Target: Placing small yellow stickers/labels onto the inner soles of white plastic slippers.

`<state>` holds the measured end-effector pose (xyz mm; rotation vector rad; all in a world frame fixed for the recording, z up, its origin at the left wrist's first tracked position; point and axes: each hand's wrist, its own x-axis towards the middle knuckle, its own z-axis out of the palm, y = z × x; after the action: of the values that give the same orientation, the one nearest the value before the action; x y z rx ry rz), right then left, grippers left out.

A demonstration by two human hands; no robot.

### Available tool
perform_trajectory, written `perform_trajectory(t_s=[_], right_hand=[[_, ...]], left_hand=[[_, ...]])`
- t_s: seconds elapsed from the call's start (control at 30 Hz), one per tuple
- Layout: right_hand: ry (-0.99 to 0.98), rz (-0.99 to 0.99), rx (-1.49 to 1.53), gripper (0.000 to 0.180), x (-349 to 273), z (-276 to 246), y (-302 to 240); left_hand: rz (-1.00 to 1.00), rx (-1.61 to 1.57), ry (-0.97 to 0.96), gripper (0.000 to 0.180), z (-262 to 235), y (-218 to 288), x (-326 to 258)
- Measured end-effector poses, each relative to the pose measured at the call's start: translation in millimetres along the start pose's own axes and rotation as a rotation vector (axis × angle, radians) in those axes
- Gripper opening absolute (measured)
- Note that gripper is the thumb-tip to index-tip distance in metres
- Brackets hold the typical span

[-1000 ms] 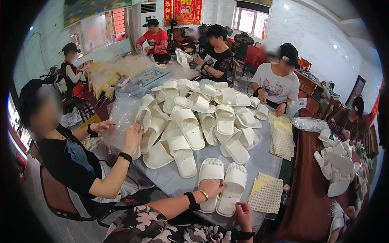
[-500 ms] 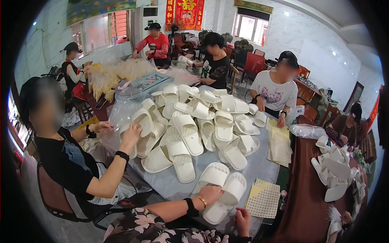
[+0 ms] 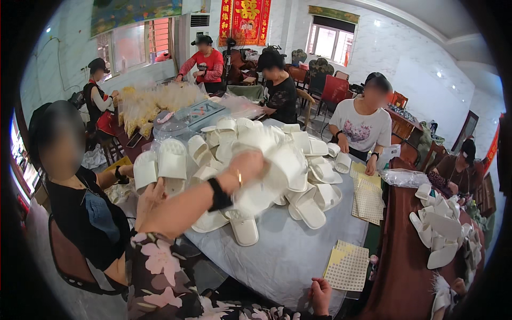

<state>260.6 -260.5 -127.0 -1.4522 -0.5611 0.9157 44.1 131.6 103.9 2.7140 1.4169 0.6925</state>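
My left hand (image 3: 249,169), a gold bracelet and black band at its wrist, reaches over the heap on the table. It is closed on a pair of white slippers (image 3: 285,162), smeared by motion, above the pile of white slippers (image 3: 309,205). Down at the near table edge, my right hand (image 3: 320,295) has its fingers curled inward; whether they hold something small is hidden. Beside it lies a sheet of small printed labels (image 3: 348,265), yellow and white.
At left, a co-worker's hands hold another pair of white slippers (image 3: 160,165). More label sheets (image 3: 368,197) lie at the far right by a person in a white shirt. A brown table (image 3: 397,266) at right carries heaped slippers. Bags (image 3: 154,104) and a blue tray (image 3: 200,113) stand behind.
My left hand has lifted the slipper pair from the near table edge and carried it forward-left over the pile. The co-worker at left now holds up a pair. My right hand has barely moved.
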Motion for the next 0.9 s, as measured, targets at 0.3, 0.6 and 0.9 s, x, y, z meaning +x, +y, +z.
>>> perform_trajectory(t_s=[0.3, 0.6, 0.9], right_hand=[[0.014, 0.026, 0.006, 0.012, -8.2, 8.8, -6.3], [-0.028, 0.072, 0.002, 0.012, -6.0, 7.1, -11.4], [-0.030, 0.067, 0.017, 0.012, -11.5, 11.0, -14.4]], left_hand=[[0.000, -0.175, 0.267, 0.051, 25.1, -65.2, 22.0], [0.147, -0.391, -0.028, 0.048, 143.5, 39.4, -183.6], [0.227, -0.078, -0.073, 0.036, 160.5, 15.6, -212.6]])
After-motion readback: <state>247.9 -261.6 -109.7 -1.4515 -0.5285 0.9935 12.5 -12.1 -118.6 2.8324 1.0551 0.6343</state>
